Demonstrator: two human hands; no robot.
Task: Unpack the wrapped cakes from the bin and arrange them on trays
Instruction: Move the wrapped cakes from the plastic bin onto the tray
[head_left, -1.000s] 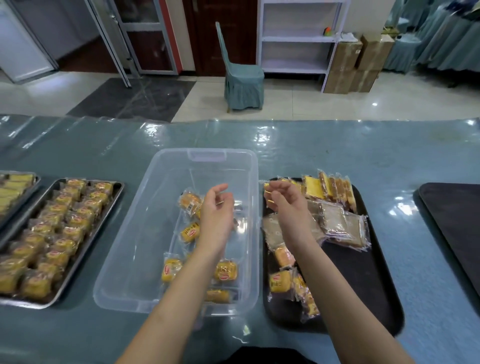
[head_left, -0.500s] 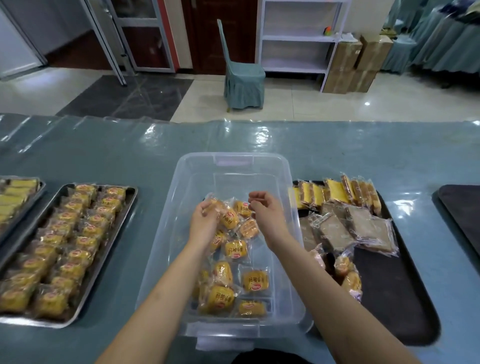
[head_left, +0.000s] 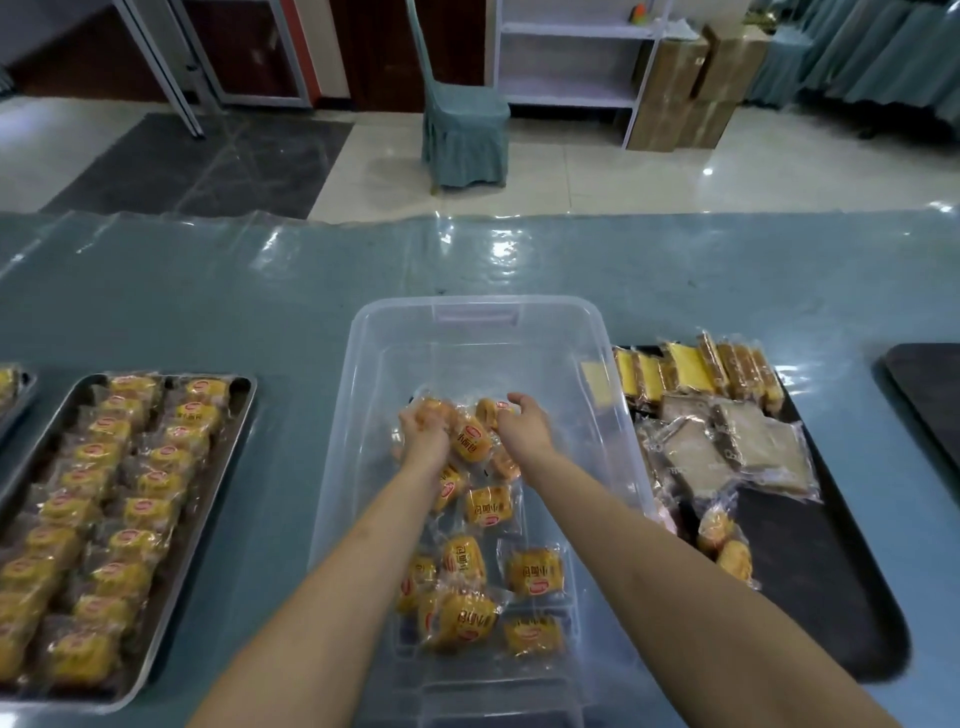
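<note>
Both hands are down inside the clear rectangular plastic bin (head_left: 470, 332), which sits mid-bench on the teal plastic-covered bench (head_left: 260, 291). Left hand (head_left: 426, 431) has its fingers curled round a cluster of small round yellow cakes in clear wrappers with red labels (head_left: 470, 441), gripping them at the far end of the pile. Right hand (head_left: 524, 428) is just beside it, fingers bent over another wrapped cake (head_left: 491, 410); looks like a grip, though the fingertips are partly hidden by the wrapper. The two hands are close together, nearly touching the same bunch. More loose wrapped cakes (head_left: 535, 571) lie on the bin floor nearer the person, under and between the forearms. Left of the bin: a rectangular shiny metal tray (head_left: 244, 395) packed with rows of the same yellow wrapped cakes (head_left: 140, 483), laid out in neat columns. The corner of a second metal tray (head_left: 26, 384) shows at the far left edge. Right of the bin, touching its side: a flat black tray (head_left: 831, 597) with yellow sponge slices in wrappers (head_left: 685, 364) stood on edge along the far side, brown square wrapped cakes (head_left: 737, 441) in front of them, and a few small round ones (head_left: 727, 545) near the bin wall. Another dark tray (head_left: 930, 384) is cut off at the right edge.
</note>
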